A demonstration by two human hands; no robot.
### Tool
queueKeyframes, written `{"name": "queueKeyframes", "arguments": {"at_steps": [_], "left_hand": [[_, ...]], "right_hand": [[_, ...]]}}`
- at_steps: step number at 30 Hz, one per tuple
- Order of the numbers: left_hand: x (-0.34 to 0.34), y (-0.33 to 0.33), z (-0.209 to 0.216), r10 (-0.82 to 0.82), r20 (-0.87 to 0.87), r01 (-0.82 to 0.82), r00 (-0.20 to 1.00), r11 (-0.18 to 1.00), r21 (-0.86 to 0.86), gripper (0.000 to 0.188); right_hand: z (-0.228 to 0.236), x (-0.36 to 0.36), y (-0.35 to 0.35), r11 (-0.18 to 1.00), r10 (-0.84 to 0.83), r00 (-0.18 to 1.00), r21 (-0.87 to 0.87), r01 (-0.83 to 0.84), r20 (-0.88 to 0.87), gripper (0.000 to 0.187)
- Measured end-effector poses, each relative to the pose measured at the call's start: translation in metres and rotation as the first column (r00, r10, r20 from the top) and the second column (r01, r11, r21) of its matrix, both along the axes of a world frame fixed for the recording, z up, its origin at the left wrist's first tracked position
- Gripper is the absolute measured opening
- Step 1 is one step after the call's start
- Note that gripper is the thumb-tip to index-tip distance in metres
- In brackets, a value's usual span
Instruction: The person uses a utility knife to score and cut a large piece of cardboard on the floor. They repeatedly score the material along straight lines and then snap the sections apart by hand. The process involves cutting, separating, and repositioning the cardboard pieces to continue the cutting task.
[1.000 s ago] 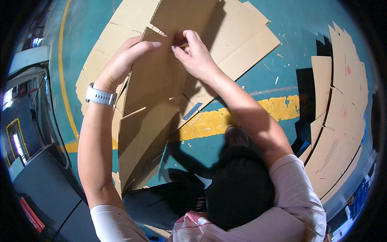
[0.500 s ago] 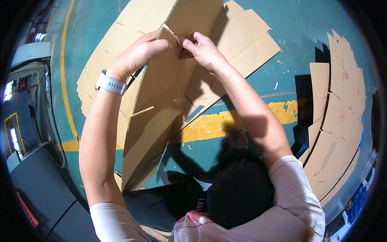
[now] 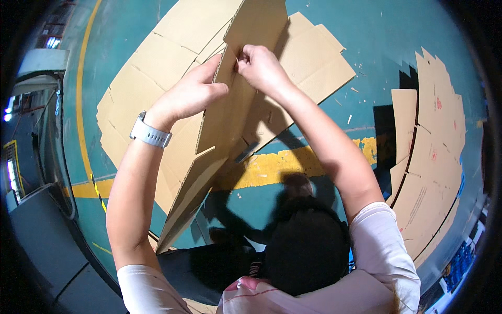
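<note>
A large brown cardboard sheet (image 3: 222,112) stands on edge, slanting across the middle. My left hand (image 3: 196,94), with a pale watch on its wrist, straddles the sheet's upper edge. Its thumb lies over that edge, and the fingers reach behind toward the flat cardboard. Close by on the right face, my right hand (image 3: 261,68) is closed in a pinch against the board. Whatever its fingertips grip is too small to make out. A notch breaks the sheet's edge just above my left hand.
Flat cardboard (image 3: 138,89) spreads beneath on the left, and another cut piece (image 3: 308,63) lies at the right. A stack of cardboard blanks (image 3: 434,157) stands farther right. Small scraps litter the green floor (image 3: 366,31), crossed by a yellow stripe (image 3: 272,167). Grey machinery (image 3: 57,240) borders the left.
My left hand has slid down the sheet's edge, toward me. The right hand has drawn slightly away from it, and the notch in the edge now shows between them.
</note>
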State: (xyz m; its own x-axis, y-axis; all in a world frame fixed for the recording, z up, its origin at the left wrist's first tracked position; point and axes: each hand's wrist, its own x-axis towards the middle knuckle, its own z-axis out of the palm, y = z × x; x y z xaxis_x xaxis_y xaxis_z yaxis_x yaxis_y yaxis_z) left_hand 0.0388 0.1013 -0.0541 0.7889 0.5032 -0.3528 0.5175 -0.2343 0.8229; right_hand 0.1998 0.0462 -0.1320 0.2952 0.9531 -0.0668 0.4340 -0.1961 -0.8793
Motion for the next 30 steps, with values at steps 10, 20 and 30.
{"name": "queueKeyframes", "arguments": {"at_steps": [10, 20, 30], "left_hand": [[-0.017, -0.004, 0.007, -0.077, -0.085, 0.076, 0.993, 0.997, -0.013, 0.035], [-0.069, -0.027, 0.031, -0.016, -0.368, 0.099, 0.93, 0.973, 0.207, 0.035], [-0.197, -0.002, 0.0, 0.19, -0.361, -0.159, 0.913, 0.981, 0.115, 0.019]], "right_hand": [[-0.033, 0.003, -0.051, 0.724, 0.008, 0.928, 0.637, -0.263, 0.374, 0.02], [-0.076, -0.025, -0.113, 0.901, 0.396, 0.895, 0.102, -0.421, 0.204, 0.02], [-0.179, -0.044, -0.133, 0.883, -0.263, 0.55, -0.428, -0.195, -0.793, 0.03]]}}
